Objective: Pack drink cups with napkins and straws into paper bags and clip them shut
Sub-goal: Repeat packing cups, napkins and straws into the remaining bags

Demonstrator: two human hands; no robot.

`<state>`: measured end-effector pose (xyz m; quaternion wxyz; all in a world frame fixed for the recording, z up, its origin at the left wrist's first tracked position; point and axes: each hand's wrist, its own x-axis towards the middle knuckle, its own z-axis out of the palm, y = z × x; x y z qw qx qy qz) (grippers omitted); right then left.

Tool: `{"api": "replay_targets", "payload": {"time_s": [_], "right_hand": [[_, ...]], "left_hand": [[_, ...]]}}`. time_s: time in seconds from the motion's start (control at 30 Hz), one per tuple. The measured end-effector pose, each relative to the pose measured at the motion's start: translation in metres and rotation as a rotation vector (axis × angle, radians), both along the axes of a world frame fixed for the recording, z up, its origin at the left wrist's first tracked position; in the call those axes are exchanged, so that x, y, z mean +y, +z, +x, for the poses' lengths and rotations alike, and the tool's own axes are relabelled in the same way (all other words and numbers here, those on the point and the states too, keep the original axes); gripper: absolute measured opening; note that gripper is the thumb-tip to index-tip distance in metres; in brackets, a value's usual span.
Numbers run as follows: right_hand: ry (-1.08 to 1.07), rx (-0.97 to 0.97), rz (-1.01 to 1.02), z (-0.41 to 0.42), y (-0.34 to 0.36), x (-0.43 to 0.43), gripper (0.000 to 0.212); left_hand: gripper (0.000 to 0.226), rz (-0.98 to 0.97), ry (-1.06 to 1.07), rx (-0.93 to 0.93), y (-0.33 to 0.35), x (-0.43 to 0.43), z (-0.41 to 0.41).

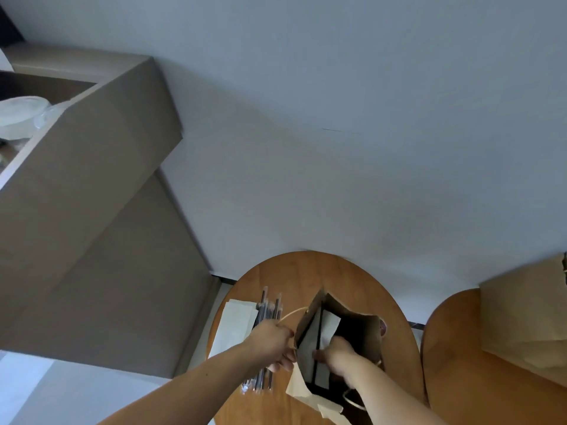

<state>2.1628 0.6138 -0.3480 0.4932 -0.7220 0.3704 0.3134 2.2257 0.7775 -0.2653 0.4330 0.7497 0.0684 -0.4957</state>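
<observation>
Paper bag [306, 321] stands open on the table [306, 269], our left hand [273, 342] pinching its rim. Our right hand [337, 352] reaches inside; we cannot tell its grip. Straws [267, 308] and napkins [235, 328] lie beside the left hand.

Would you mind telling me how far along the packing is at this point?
Possibly done: another brown bag sits on the neighbouring table; whether it is clipped, I cannot tell. In hand: the left hand holds the open paper bag by its rim while the right hand reaches inside, fingers hidden. Left: straws and napkins lie on the table, and this bag has no clip yet.
</observation>
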Motion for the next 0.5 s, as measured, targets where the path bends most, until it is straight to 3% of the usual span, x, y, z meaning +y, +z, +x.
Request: {"api": "replay_targets", "payload": {"time_s": [0.27,0.5], "right_hand": [[0.129,0.076,-0.12,0.009,-0.029,-0.006,0.036],[0.203,0.048,-0.408,0.007,-0.032,0.0,0.015]], "left_hand": [[0.024,0.026,-0.011,-0.023,-0.01,-0.002,-0.004],[0.031,0.099,-0.051,-0.132,-0.004,-0.009,0.004]]}}
